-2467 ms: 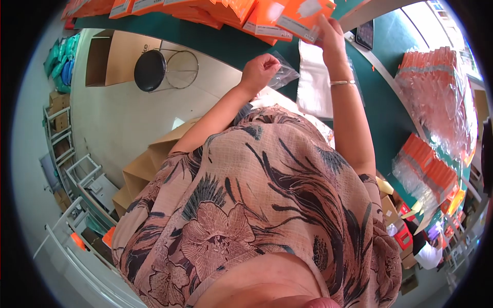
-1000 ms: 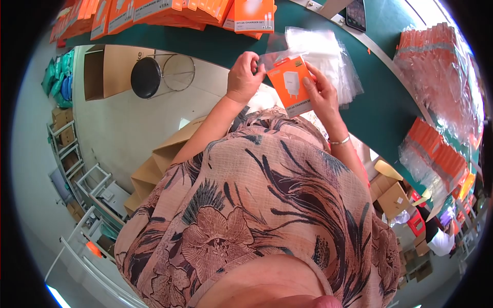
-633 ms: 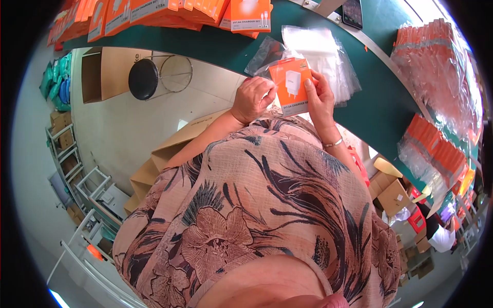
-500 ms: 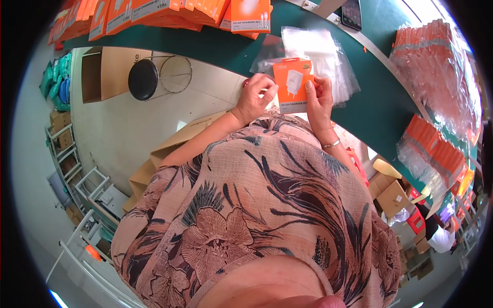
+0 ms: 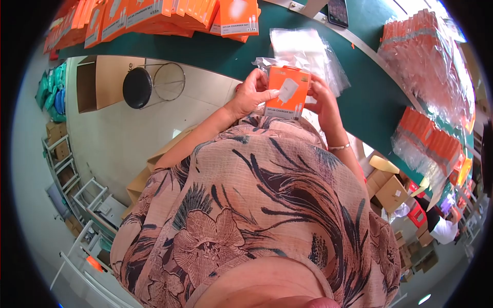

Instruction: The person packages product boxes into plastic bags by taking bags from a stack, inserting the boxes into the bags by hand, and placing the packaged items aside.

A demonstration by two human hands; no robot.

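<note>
An orange charger set box (image 5: 288, 91) is held upright in front of my body, its printed face with a white charger towards me. My left hand (image 5: 250, 97) grips its left side, thumb across the front and fingers behind. At the right edge is my right hand (image 5: 323, 97), fingers curled and partly hidden behind the box. Crinkled clear plastic (image 5: 281, 62) sticks up behind the box's top; whether the box is inside it I cannot tell. Beyond lies a stack of clear plastic bags (image 5: 298, 43) on the green table (image 5: 205, 51).
Many orange charger boxes (image 5: 154, 15) stand in rows at the far left. Piles of bagged boxes (image 5: 426, 56) lie on the right, with another bagged group (image 5: 429, 136) nearer. A phone (image 5: 338, 12) rests at the back. A black stool (image 5: 137, 88) stands beyond the table's edge.
My left hand has closed on the box's left side. Clear plastic now shows behind the box top. My right hand has shifted from the front to the edge and behind.
</note>
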